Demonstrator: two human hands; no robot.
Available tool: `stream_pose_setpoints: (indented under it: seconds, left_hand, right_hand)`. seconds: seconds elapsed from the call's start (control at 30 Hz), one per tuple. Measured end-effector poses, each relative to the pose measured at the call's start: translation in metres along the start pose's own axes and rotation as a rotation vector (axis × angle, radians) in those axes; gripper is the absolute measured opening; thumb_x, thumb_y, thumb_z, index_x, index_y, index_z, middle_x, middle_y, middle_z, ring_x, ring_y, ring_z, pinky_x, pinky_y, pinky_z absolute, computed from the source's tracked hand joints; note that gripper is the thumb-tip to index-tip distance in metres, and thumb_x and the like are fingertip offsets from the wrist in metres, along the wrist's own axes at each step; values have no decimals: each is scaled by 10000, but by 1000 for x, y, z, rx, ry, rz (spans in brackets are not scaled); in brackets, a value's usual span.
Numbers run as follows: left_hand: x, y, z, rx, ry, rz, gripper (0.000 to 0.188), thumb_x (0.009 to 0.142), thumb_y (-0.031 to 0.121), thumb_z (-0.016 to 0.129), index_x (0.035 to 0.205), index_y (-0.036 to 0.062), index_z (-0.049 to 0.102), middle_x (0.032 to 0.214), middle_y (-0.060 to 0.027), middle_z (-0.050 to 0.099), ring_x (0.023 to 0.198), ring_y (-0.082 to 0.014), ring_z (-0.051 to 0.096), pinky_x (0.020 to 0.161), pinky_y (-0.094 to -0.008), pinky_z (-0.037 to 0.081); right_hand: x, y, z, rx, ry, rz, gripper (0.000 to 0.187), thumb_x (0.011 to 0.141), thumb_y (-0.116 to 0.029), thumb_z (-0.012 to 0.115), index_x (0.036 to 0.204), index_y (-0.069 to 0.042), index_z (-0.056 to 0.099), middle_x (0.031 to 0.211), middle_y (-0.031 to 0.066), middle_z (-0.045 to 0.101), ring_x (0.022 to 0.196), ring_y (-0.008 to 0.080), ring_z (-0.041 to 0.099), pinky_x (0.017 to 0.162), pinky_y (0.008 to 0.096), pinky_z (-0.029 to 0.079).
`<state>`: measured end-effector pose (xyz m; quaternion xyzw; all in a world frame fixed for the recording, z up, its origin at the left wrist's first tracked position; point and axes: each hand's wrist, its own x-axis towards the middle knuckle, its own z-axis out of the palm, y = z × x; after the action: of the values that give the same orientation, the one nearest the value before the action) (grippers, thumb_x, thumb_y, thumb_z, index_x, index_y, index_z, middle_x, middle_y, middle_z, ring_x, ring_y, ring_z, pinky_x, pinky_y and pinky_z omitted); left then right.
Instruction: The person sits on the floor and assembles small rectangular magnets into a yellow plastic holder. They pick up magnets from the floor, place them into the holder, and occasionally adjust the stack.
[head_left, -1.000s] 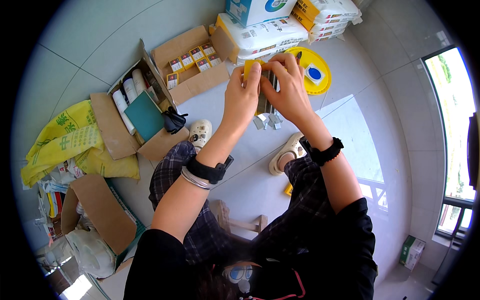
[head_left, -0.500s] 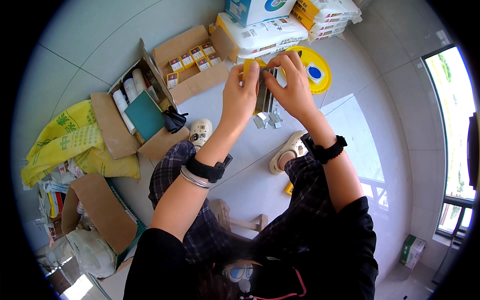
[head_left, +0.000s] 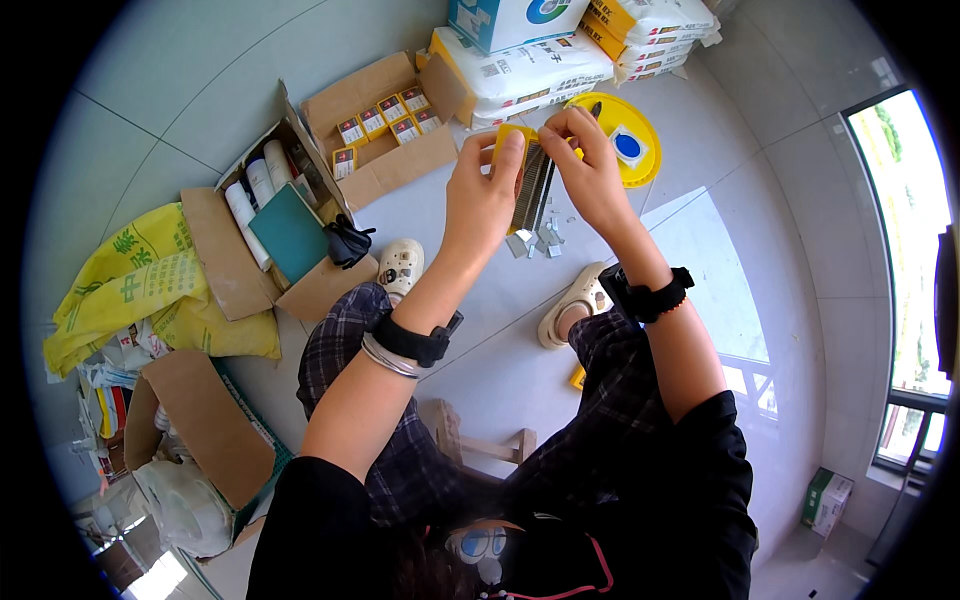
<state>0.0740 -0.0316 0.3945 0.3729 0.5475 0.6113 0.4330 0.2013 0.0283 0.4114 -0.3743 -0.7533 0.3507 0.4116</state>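
Observation:
Held in my left hand (head_left: 481, 182), thumb on its near face, is a small yellow box (head_left: 517, 148) with a grey, finely ridged metallic strip (head_left: 530, 195) along it. My right hand (head_left: 590, 165) is closed, thumb and finger pinched at the upper end of a dark narrow strip (head_left: 546, 190) that slants down beside the box. Whether that strip is apart from the box I cannot tell. Below, on the tiled floor, lie several small flat grey pieces (head_left: 548, 238).
A yellow round lid (head_left: 645, 165) with a blue-centred white piece lies right of my hands. Behind stand an open carton (head_left: 400, 165) of small yellow-white boxes and stacked white sacks (head_left: 520, 72). A green folder (head_left: 290, 232) leans in another carton. A wooden stool (head_left: 450, 430) shows between my legs.
My right hand has lifted slightly, its fingers drawn together at the top of the dark strip. The strip now slants more, with its upper end leaning right. My left hand has barely moved.

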Motion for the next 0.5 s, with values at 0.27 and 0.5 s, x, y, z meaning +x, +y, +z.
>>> stream_pose_setpoints:
  seconds: [0.27, 0.5]
  left_hand:
    - [4, 1, -1, -41, 4, -12, 459, 958, 443, 556, 1016, -13, 564, 711, -24, 558, 618, -65, 505, 567, -228, 417]
    - [8, -2, -1, -98, 54, -20, 444, 969, 432, 536, 961, -10, 576, 692, -19, 554, 628, -75, 506, 588, -236, 416]
  right_hand:
    - [0, 2, 5, -47, 39, -87, 109, 852, -109, 648, 858, -7, 609, 910, 72, 525, 862, 189, 512, 764, 298, 424]
    - [-7, -5, 10, -437, 118, -321, 166, 794, -84, 664, 954, -54, 694, 990, 106, 562, 951, 276, 541, 871, 398, 405]
